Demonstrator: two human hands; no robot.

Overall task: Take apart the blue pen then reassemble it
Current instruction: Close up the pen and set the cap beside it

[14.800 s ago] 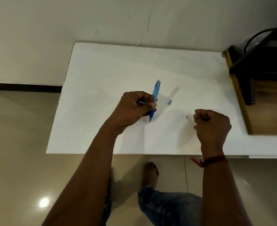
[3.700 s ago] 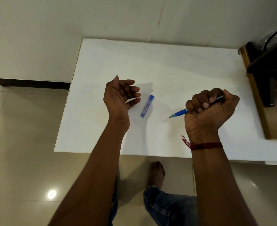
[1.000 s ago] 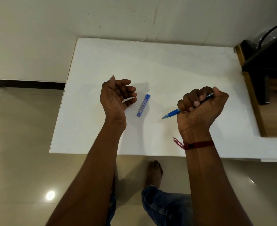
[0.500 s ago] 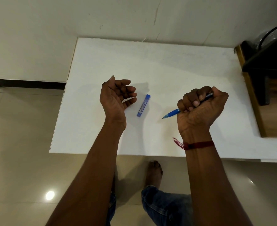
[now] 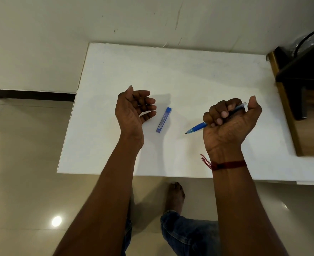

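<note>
My right hand (image 5: 230,124) grips the blue pen (image 5: 198,127) in a fist above the white table (image 5: 189,74). The pen's tip points down-left and its back end sticks out past my thumb. Most of the barrel is hidden inside my fingers. My left hand (image 5: 134,109) hovers palm up to the left, fingers loosely curled and holding nothing. A small flat blue case (image 5: 164,120) lies on the table between my hands, touching neither.
A dark stand with a black cable (image 5: 303,71) sits on a wooden surface at the table's right edge. The wall runs behind the table. Below the near edge are the tiled floor, a bare foot (image 5: 175,196) and a jeans-clad leg.
Nothing has visibly moved in the last second. Much earlier my left hand held the pen with small parts on the table; now my right hand holds it.
</note>
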